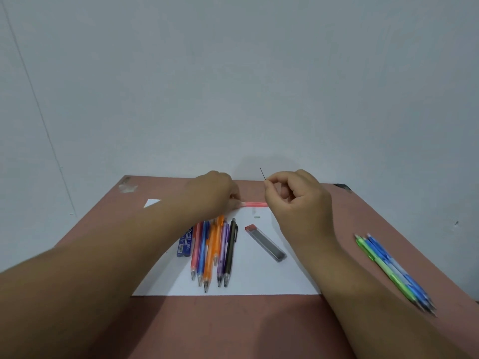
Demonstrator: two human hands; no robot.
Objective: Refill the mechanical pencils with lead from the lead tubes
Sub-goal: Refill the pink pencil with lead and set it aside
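**Lead poised over the pink pencil**

The pink pencil [255, 204] lies near the worktop's [363, 216] far edge, steadied by the left hand [217, 193] pinching its end. The right hand [293, 193] pinches a lead [262, 173] upright, probably for insertion. Tube [265, 243] rests mid-paper [259, 281].

Thin lead [262, 173] upright, pink pencil [255, 204] flat, clear lead tube [266, 243] on paper

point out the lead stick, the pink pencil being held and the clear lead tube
lead stick [262, 173], head view, middle of the thin dark rod above the right hand's fingertips
pink pencil [255, 204], head view, barrel part showing between the hands
clear lead tube [267, 244], head view, middle of the case on the paper
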